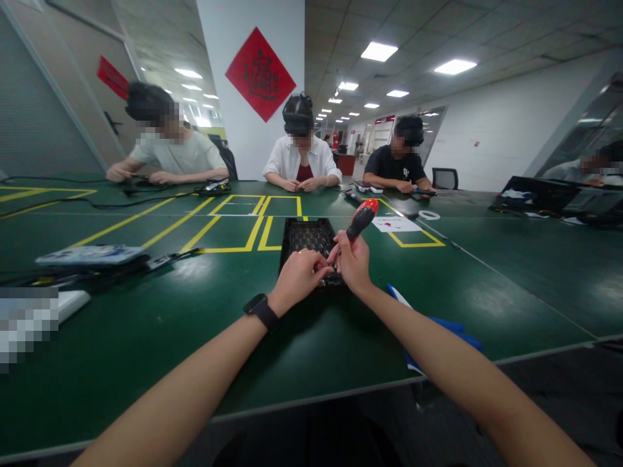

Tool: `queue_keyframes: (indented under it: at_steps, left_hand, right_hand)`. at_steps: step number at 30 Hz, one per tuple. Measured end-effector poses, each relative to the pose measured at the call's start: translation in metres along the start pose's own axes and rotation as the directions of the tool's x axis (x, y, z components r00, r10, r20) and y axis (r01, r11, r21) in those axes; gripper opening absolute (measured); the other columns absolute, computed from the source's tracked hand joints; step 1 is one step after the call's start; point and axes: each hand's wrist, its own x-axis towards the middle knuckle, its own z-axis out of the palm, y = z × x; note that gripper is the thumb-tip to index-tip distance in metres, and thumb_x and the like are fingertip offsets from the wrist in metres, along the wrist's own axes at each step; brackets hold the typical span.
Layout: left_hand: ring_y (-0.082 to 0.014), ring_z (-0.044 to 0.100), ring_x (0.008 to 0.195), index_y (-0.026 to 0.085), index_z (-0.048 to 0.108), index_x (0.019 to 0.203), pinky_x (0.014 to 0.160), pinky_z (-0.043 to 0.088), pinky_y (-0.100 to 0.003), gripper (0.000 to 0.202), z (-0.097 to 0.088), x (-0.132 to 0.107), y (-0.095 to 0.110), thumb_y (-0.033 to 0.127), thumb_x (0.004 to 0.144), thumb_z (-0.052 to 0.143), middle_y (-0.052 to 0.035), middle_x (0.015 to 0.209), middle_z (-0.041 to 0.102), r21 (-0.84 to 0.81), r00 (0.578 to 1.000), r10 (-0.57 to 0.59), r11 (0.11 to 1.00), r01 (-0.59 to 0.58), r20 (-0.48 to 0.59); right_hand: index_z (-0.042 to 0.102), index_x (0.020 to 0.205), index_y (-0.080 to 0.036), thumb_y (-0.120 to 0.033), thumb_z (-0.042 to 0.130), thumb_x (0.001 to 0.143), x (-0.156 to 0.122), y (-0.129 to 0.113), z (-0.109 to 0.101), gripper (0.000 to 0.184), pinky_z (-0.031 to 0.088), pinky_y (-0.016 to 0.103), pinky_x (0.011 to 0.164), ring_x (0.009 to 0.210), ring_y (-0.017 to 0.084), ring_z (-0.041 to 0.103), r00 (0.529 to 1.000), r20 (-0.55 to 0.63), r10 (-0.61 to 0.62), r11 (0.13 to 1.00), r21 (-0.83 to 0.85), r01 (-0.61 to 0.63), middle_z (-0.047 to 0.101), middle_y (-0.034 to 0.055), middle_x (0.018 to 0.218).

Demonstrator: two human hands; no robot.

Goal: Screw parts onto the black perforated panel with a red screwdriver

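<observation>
My right hand [354, 263] is wrapped round a screwdriver with a red and black handle [363, 218], its tip pointing down at the near edge of a black tray [306, 239] on the green table. My left hand [296, 277], with a black watch on the wrist, pinches at the same near edge of the tray, fingertips against the screwdriver's tip. What the left fingers hold is too small to make out.
A blue and white object [428, 324] lies under my right forearm. A white slip of paper [396, 224] and a tape roll [429, 215] lie beyond the tray. Devices and cables [92, 256] sit at left. Three people sit across the table, another at far right.
</observation>
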Motion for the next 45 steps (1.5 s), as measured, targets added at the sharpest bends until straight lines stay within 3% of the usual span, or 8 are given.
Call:
queue_keyframes:
  at_steps: [5, 10, 15, 19, 28, 34, 40, 45]
  left_hand:
    - [-0.0153, 0.053, 0.071, 0.017, 0.057, 0.072, 0.063, 0.038, -0.027, 0.02, 0.003, 0.0, -0.002, 0.036, 0.074, 0.063, -0.0022, 0.075, 0.061, -0.085, 0.999, -0.029, 0.996, 0.028, -0.015]
    - [-0.0123, 0.052, 0.061, 0.016, 0.058, 0.072, 0.056, 0.036, -0.024, 0.022, 0.008, -0.001, -0.006, 0.038, 0.074, 0.062, -0.0006, 0.069, 0.061, -0.192, 0.995, -0.091, 0.977, 0.096, 0.035]
    - [-0.0132, 0.053, 0.066, 0.016, 0.06, 0.075, 0.059, 0.036, -0.024, 0.016, 0.008, -0.001, -0.007, 0.031, 0.079, 0.056, -0.0023, 0.074, 0.063, -0.149, 0.999, -0.041, 0.988, 0.043, 0.015]
    - [-0.0147, 0.055, 0.07, 0.016, 0.061, 0.079, 0.064, 0.038, -0.025, 0.015, 0.007, -0.001, -0.003, 0.023, 0.083, 0.049, -0.0043, 0.078, 0.064, -0.138, 0.998, 0.014, 0.99, -0.005, 0.059]
    - [-0.0126, 0.052, 0.063, 0.017, 0.055, 0.077, 0.06, 0.037, -0.024, 0.017, 0.008, 0.0, -0.004, 0.034, 0.078, 0.056, -0.0002, 0.07, 0.06, -0.206, 0.998, -0.035, 0.978, 0.043, 0.043]
    - [-0.0124, 0.051, 0.061, 0.016, 0.058, 0.075, 0.057, 0.035, -0.023, 0.021, 0.014, -0.001, -0.011, 0.037, 0.075, 0.061, -0.0002, 0.068, 0.06, -0.213, 0.997, -0.069, 0.974, 0.077, 0.044]
    - [-0.0124, 0.054, 0.063, 0.016, 0.062, 0.08, 0.06, 0.036, -0.023, 0.017, 0.013, -0.002, -0.011, 0.032, 0.078, 0.058, -0.0005, 0.071, 0.063, -0.256, 0.997, -0.049, 0.965, 0.061, 0.053]
    - [-0.0119, 0.054, 0.063, 0.016, 0.06, 0.078, 0.059, 0.035, -0.022, 0.016, 0.012, -0.002, -0.009, 0.032, 0.078, 0.058, 0.0, 0.07, 0.062, -0.218, 0.998, -0.056, 0.974, 0.063, 0.036]
  right_hand:
    - [0.05, 0.081, -0.017, -0.054, 0.042, 0.082, 0.0, 0.0, 0.0, 0.037, 0.033, 0.016, 0.036, 0.032, 0.006, 0.042, 1.0, 0.006, -0.005, 1.0, -0.008, 0.005, 0.053, -0.0049, 0.044]
    - [0.049, 0.084, -0.018, -0.052, 0.042, 0.083, -0.001, -0.002, 0.001, 0.035, 0.032, 0.016, 0.037, 0.033, 0.005, 0.041, 1.0, 0.019, 0.002, 1.0, 0.012, -0.002, 0.053, -0.0053, 0.046]
    - [0.047, 0.094, -0.02, -0.048, 0.039, 0.085, -0.001, -0.003, 0.0, 0.031, 0.029, 0.015, 0.035, 0.033, 0.004, 0.038, 0.992, 0.129, -0.011, 0.993, 0.12, -0.005, 0.054, -0.0066, 0.052]
    - [0.048, 0.1, -0.02, -0.048, 0.038, 0.085, 0.002, 0.002, 0.0, 0.033, 0.03, 0.015, 0.036, 0.035, 0.004, 0.037, 0.978, 0.207, -0.001, 0.99, 0.135, -0.028, 0.054, -0.0063, 0.055]
    - [0.043, 0.096, -0.021, -0.045, 0.041, 0.085, -0.002, -0.001, 0.004, 0.026, 0.03, 0.014, 0.035, 0.035, 0.003, 0.037, 0.995, 0.102, -0.005, 0.987, 0.158, -0.011, 0.054, -0.007, 0.059]
    - [0.039, 0.093, -0.023, -0.046, 0.046, 0.083, -0.003, 0.0, 0.004, 0.026, 0.03, 0.013, 0.035, 0.034, 0.003, 0.038, 0.991, 0.135, 0.02, 0.982, 0.182, -0.045, 0.054, -0.0086, 0.055]
    - [0.046, 0.103, -0.019, -0.045, 0.038, 0.085, -0.001, 0.005, 0.002, 0.032, 0.025, 0.015, 0.033, 0.033, 0.003, 0.035, 0.973, 0.228, 0.03, 0.975, 0.209, -0.079, 0.056, -0.0061, 0.055]
    - [0.047, 0.1, -0.018, -0.039, 0.038, 0.087, -0.001, 0.006, 0.003, 0.026, 0.026, 0.014, 0.034, 0.034, 0.003, 0.035, 0.971, 0.238, -0.007, 0.965, 0.255, -0.056, 0.054, -0.0062, 0.055]
